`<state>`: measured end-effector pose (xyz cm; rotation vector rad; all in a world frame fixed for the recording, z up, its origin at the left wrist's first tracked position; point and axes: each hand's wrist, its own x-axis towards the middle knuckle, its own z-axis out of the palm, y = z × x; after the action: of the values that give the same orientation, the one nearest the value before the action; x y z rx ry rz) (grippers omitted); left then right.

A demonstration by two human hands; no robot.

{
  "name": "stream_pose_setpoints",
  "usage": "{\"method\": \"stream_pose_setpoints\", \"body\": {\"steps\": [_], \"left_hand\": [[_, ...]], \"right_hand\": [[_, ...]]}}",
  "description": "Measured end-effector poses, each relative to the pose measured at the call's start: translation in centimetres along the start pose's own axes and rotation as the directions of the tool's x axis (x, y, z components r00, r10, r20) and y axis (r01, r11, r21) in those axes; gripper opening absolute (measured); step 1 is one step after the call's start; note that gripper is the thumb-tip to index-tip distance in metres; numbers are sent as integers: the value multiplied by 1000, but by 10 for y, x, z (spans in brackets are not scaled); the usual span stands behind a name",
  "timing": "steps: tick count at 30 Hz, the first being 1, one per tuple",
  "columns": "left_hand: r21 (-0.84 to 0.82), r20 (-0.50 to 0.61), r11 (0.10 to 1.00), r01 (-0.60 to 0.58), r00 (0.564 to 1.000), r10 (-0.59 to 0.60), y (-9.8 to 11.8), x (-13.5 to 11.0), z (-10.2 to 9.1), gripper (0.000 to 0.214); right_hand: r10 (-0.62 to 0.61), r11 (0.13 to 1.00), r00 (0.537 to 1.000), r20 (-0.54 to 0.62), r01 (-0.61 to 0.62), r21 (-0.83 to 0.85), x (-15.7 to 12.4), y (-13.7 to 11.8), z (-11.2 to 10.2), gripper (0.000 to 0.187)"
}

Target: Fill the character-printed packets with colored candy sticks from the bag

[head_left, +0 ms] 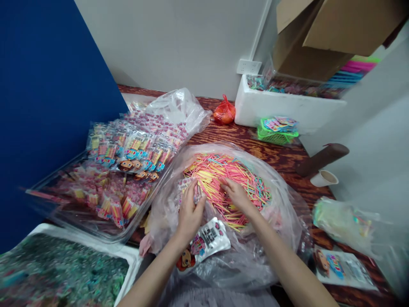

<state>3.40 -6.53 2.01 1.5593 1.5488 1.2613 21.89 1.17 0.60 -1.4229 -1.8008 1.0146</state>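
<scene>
A large clear plastic bag (281,179) lies open in front of me, full of thin pink, yellow and blue-green sticks (223,166). At the left of the pile is my left hand (191,209), its thumb and fingers closed around a small clear packet (184,186) with a printed label; the fingers partly hide it. My right hand (238,195) reaches into the middle of the pile, fingertips bent together on some sticks. Below my left hand, a silver printed pouch (211,239) with a cartoon figure rests on the bag.
At left, a clear tray (119,236) holds filled stick packets (137,145). A white foam box (128,256) stands nearest me. Behind are a red bag (224,111), a green basket (276,135) and another foam box (287,106). A paper cup (324,178) and pouch (343,268) lie right.
</scene>
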Motion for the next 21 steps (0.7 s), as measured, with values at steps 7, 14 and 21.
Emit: {"method": "stream_pose_setpoints", "body": {"steps": [7, 14, 21], "left_hand": [[148, 302, 910, -388, 894, 332, 17, -10, 8, 63], [171, 225, 974, -150, 968, 110, 5, -41, -13, 37], [511, 419, 815, -275, 907, 44, -24, -77, -12, 24]], "right_hand": [[-123, 922, 974, 190, 41, 386, -56, -27, 33, 15], [-92, 882, 983, 160, 6, 471, -90, -34, 36, 15], [-108, 928, 988, 110, 60, 369, -113, -16, 51, 22]]}}
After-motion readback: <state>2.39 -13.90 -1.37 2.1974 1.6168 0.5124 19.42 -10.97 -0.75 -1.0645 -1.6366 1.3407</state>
